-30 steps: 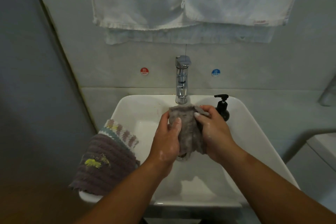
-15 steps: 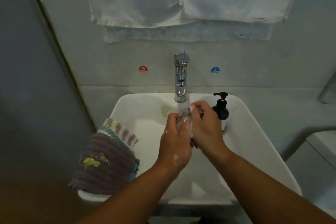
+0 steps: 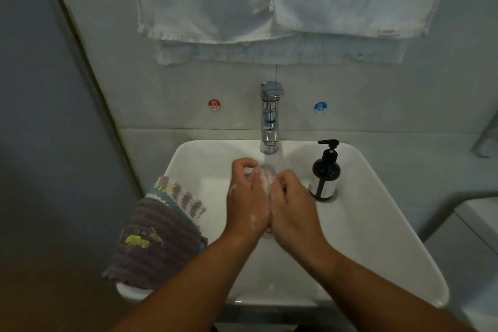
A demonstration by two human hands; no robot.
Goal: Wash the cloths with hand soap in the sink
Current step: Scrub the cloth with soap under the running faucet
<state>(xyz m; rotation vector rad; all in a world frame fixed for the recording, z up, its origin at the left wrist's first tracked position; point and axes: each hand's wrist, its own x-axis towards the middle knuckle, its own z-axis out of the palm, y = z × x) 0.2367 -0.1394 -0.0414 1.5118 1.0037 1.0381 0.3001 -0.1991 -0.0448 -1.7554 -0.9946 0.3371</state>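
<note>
Though hung widest of all across the top of the frame, white cotton towels (image 3: 204,0) untouched and no part of the job. Filling the lower middle, white ceramic sink (image 3: 377,237). Draped over its left rim, purple ribbed cloth (image 3: 161,248) with a yellow smear, lying on top of a striped crocheted cloth (image 3: 179,195); both apparently waiting their turn. At centre, left hand (image 3: 246,205) and right hand (image 3: 293,207) pressed together at the heels, fingers curled, clamped from both sides on a small grey cloth (image 3: 265,179). Above them, upright chrome tap (image 3: 270,118); cannot tell whether running. Just right of the hands and apart from them, dark pump bottle of soap (image 3: 324,172), standing on the sink's back right corner.

Changed within the last second: then stretched open and hanging long between the hands, now balled up and nearly swallowed between the palms, showing only as a white-lathered knob below the spout. Suds on the left knuckles too. Judged from that: soap already worked in, scrubbing under way on this piece; rinsing and wringing not yet done, and the two cloths on the rim not yet begun.
</note>
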